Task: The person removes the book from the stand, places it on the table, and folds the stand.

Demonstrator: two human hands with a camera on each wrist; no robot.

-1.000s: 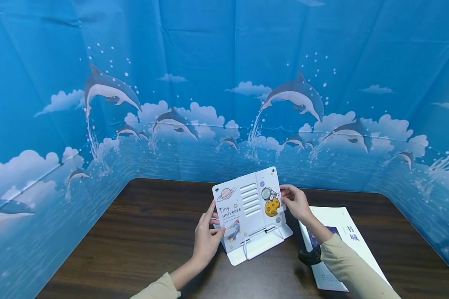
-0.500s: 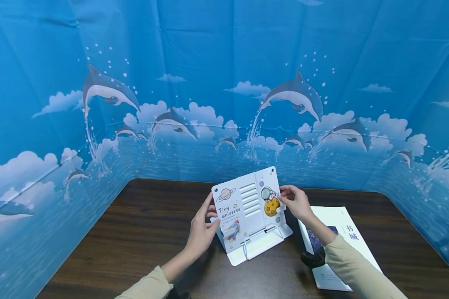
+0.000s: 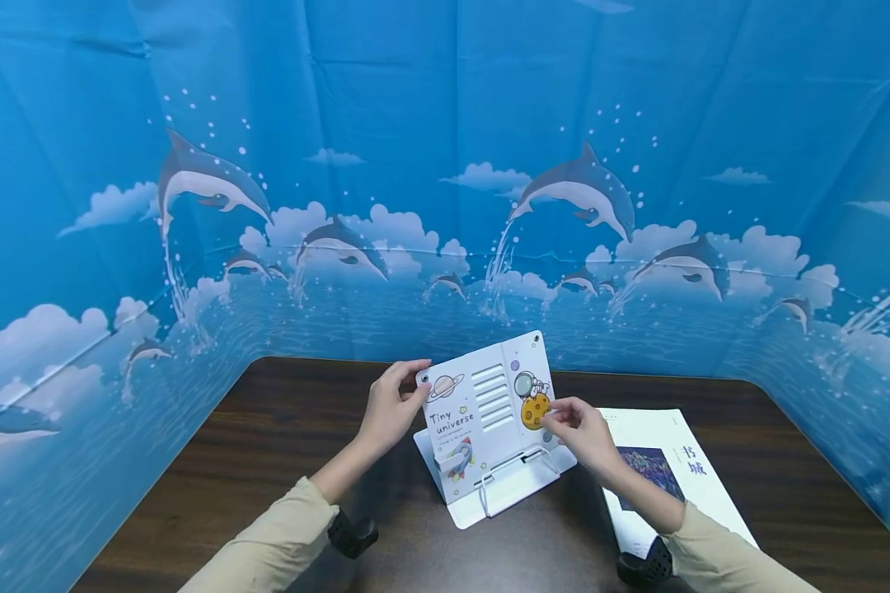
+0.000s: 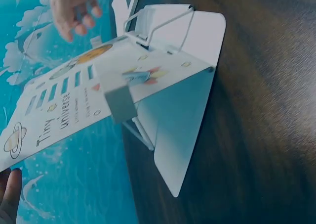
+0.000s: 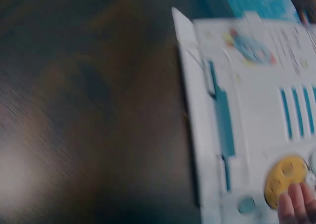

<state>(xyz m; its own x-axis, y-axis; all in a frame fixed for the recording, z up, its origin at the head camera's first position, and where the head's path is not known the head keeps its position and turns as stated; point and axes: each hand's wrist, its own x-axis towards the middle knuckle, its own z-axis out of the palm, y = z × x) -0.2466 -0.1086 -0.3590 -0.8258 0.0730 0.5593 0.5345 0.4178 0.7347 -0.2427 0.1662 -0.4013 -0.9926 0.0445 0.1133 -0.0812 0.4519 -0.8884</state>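
A white book stand (image 3: pixel 489 387) with a planet, rocket and astronaut print and the words "Tiny universe" stands tilted back on its base (image 3: pixel 515 487) on the table. My left hand (image 3: pixel 389 408) grips its upper left corner, thumb in front and fingers behind. The left page clip (image 4: pixel 118 101) sticks out at the panel's left edge. My right hand (image 3: pixel 584 432) is at the panel's right side, fingers loosely bent before the yellow planet (image 5: pixel 284 177); the left wrist view shows it apart from the panel. A wire bracket (image 4: pixel 160 28) stands at the panel's foot.
A white book (image 3: pixel 700 473) with a dark picture on its cover lies right of the stand, partly beneath my right forearm. The dark wooden table (image 3: pixel 282 461) meets a blue dolphin curtain (image 3: pixel 415 206) at the back and sides.
My left hand has moved up the panel's left edge, from beside the clip to the upper corner. The right hand has come slightly down and left, over the front of the panel.
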